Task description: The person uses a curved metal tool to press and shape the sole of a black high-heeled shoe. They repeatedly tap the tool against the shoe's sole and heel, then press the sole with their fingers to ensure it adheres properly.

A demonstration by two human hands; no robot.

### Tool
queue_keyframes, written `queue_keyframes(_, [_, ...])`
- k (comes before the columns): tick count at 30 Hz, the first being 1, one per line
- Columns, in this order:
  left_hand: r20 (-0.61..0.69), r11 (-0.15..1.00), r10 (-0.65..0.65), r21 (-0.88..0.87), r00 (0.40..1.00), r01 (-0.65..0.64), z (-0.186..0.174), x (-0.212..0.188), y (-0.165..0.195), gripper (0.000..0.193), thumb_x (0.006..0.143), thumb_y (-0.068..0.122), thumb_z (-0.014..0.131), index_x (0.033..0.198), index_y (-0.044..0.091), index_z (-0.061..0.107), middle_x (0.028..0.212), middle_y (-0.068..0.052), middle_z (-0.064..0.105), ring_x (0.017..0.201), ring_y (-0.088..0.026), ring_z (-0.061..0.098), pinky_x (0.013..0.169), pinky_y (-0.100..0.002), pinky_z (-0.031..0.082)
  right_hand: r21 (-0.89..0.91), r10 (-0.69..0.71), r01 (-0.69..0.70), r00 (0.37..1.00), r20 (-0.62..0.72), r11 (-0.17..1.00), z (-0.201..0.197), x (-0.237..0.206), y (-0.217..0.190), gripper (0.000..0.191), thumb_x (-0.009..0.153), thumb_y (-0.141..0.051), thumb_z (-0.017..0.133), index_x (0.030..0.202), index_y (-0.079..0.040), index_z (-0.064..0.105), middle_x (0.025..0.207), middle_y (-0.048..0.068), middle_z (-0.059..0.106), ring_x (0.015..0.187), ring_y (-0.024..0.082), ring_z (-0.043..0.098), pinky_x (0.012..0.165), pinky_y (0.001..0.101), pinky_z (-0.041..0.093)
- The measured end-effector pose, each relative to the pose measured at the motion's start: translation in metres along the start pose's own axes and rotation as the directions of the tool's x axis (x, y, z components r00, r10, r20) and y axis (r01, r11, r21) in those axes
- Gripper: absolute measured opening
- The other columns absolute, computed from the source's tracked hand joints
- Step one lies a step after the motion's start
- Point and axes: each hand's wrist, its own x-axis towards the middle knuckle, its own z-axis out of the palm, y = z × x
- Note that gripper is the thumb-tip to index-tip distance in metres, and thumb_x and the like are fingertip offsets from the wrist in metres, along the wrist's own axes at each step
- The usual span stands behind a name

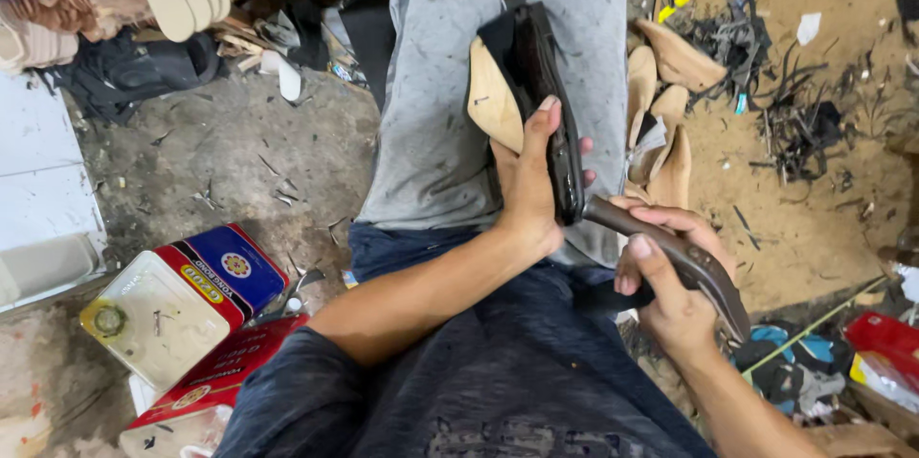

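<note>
One dark shoe [536, 85] with tan insole lies sole-up on the lap, gripped by the left hand [532, 192]. Right hand [670, 297] clasps one pair of metal pincers [670, 252], jaws at the shoe's edge. Two tins [182, 300] sit on the floor [239, 161].

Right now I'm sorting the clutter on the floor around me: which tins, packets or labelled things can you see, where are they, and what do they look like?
Open rectangular tin: floor, lower left; cream inside, red and blue lid with a round emblem.
Red box: under that tin, lower left; flat, red with pale lettering.
Red packet: lower right edge; red with a clear wrapper.
Yellow tag: upper right, on brown board; small yellow strip.
</note>
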Motion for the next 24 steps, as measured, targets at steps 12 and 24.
queue_keyframes(12, [-0.001,0.997,0.073,-0.006,0.997,-0.073,-0.019,0.006,-0.037,0.052,0.098,0.033,0.068,0.134,0.011,0.038,0.112,-0.009,0.062,0.080,-0.019,0.069,0.051,-0.031,0.055,0.197,0.270,-0.242,0.954,-0.129,0.950,0.003,0.003,-0.012,0.022,0.091,-0.004,0.073,0.112,0.002,0.074,0.102,0.017,0.074,0.056,0.014,0.062,0.053,0.0281,0.053])
queue_keyframes(24, [0.128,0.948,0.316,0.003,0.940,-0.319,-0.042,0.008,-0.058,0.080,0.101,0.015,0.071,0.164,0.007,0.022,0.118,-0.014,0.059,0.094,-0.019,0.064,0.084,-0.035,0.058,0.133,0.373,-0.356,0.916,-0.146,0.925,-0.007,-0.002,0.010,0.029,0.093,-0.008,0.071,0.119,0.003,0.070,0.071,0.010,0.063,0.053,0.015,0.057,0.051,0.0287,0.049])
